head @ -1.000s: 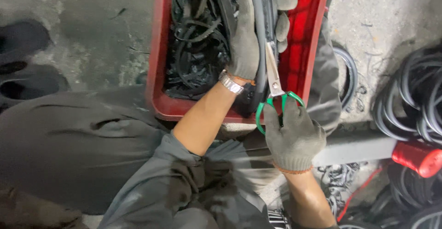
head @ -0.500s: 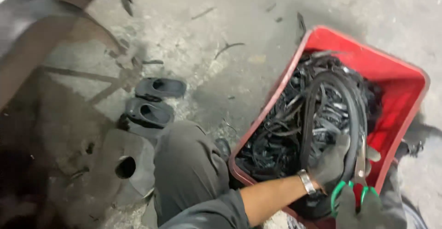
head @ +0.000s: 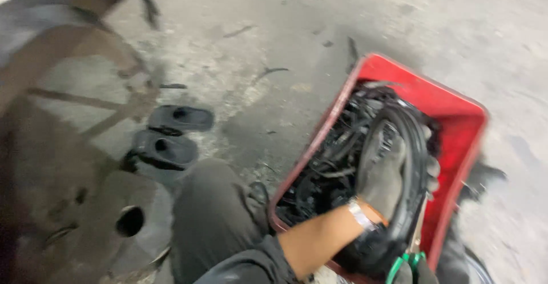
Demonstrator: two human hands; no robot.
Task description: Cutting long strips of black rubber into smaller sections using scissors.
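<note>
Nearest to you, your bent knee in dark grey trousers [head: 214,221] fills the lower middle of the view, above a concrete floor [head: 297,44]. Your bare left forearm reaches across from it into a red plastic crate [head: 456,118], with a metal watch band [head: 361,215] at the wrist.

Your left hand [head: 381,172], in a grey knit glove, is closed around a thick loop of black rubber strip [head: 414,147] that arcs up and over the hand inside the crate. At the very bottom edge of the view, just right of the forearm, the green handles of a pair of scissors [head: 406,261] show beside the loop. Your right hand is almost entirely cut off there, so you cannot tell whether it grips them or how far it is open.

The crate stands on the floor at your right, its near corner touching your knee, packed with tangled black rubber scraps [head: 328,175].

To your left lie a round metal part with a hole [head: 128,221] and, just beyond it, two black oval rubber pieces [head: 171,135] side by side on the floor. Further left, blurred rusty metal bars [head: 74,61] cross the upper left corner. Small dark scraps [head: 268,71] dot the far floor.
</note>
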